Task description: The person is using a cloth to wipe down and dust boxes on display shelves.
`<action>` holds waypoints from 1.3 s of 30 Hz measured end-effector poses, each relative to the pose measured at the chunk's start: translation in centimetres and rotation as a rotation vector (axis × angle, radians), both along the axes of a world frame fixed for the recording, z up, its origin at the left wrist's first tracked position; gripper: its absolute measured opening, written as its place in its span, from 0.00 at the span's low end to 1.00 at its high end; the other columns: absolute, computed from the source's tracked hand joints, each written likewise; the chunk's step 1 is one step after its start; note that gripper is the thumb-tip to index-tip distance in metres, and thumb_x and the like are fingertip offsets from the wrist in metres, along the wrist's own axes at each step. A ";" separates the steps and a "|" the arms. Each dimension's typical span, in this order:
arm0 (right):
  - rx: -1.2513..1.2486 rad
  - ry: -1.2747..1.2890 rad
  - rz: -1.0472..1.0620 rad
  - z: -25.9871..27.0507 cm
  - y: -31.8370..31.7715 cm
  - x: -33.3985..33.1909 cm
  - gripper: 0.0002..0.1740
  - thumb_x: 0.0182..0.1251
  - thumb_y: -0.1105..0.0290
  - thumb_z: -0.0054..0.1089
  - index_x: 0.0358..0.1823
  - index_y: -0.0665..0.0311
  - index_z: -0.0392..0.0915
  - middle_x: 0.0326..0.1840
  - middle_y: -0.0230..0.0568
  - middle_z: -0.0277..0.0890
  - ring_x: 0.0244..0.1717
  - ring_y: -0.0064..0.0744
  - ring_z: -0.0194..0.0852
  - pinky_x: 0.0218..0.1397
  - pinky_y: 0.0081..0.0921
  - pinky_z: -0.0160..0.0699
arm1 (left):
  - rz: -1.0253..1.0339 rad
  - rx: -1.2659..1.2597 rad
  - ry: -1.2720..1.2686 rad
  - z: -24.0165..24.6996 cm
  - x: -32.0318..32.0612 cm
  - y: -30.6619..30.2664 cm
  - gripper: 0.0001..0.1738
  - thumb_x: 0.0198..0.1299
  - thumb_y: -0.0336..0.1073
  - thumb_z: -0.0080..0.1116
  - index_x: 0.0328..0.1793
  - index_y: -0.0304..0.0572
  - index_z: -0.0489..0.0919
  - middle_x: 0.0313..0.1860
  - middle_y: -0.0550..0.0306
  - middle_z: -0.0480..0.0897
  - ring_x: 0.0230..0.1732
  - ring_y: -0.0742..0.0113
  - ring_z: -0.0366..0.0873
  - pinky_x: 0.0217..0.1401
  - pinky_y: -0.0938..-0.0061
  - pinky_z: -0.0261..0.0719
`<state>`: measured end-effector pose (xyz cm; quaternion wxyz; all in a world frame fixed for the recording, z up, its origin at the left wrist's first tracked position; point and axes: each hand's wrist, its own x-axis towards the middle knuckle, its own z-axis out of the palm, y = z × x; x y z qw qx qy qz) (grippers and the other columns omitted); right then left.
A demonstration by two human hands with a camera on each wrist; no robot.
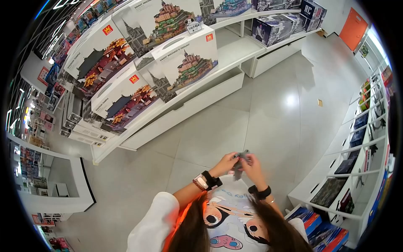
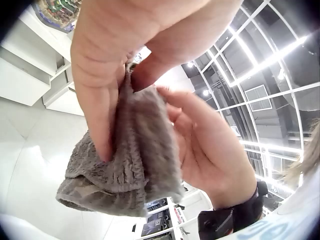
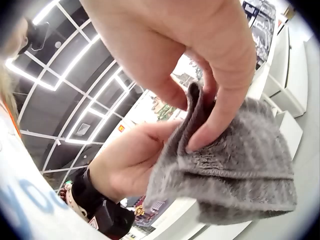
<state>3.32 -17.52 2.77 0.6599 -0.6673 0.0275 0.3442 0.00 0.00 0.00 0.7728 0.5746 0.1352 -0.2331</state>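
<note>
In front of my body I hold up a small grey cloth point(image 1: 238, 174), soft and folded over. My left hand point(image 1: 225, 164) pinches its upper edge between thumb and fingers. Seen from the left wrist, the cloth point(image 2: 112, 175) hangs below those fingers in layers, with a stitched hem. My right hand point(image 1: 254, 169) grips the same edge from the other side. From the right wrist, thumb and fingertips squeeze a raised fold of the cloth point(image 3: 245, 160), and the rest droops toward the floor. Both hands are close together above the shirt front.
White shelving point(image 1: 226, 59) ahead carries large boxed building sets point(image 1: 189, 63), with an open drawer point(image 1: 201, 103) low down. More shelves point(image 1: 336, 180) stand at the right, blue boxes point(image 1: 327, 237) near their foot. A white counter point(image 1: 79, 185) is at the left, and grey tiled floor point(image 1: 273, 126) lies between.
</note>
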 end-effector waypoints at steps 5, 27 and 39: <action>0.465 0.145 0.158 1.9 0.8 5.2 0.23 0.71 0.68 0.55 0.62 0.73 0.67 0.56 0.49 0.74 0.55 0.29 0.76 0.57 0.27 0.80 | 0.318 -0.079 -0.017 2.8 4.0 -0.6 0.18 0.68 0.43 0.55 0.51 0.33 0.77 0.40 0.59 0.81 0.40 0.77 0.77 0.43 0.81 0.76; 0.279 0.189 -0.109 2.7 23.7 29.0 0.21 0.64 0.70 0.64 0.57 0.70 0.72 0.52 0.40 0.78 0.51 0.30 0.78 0.52 0.30 0.79 | 0.636 1.004 -0.701 9.7 22.9 29.6 0.25 0.61 0.30 0.55 0.66 0.40 0.71 0.60 0.45 0.76 0.63 0.48 0.72 0.66 0.61 0.68; -0.047 -1.588 0.145 14.6 45.0 38.1 0.31 0.51 0.82 0.53 0.62 0.71 0.67 0.60 0.53 0.73 0.61 0.53 0.70 0.65 0.39 0.67 | 0.777 1.854 -0.428 10.3 26.5 40.5 0.42 0.53 0.28 0.53 0.76 0.31 0.52 0.76 0.42 0.54 0.77 0.46 0.49 0.76 0.44 0.42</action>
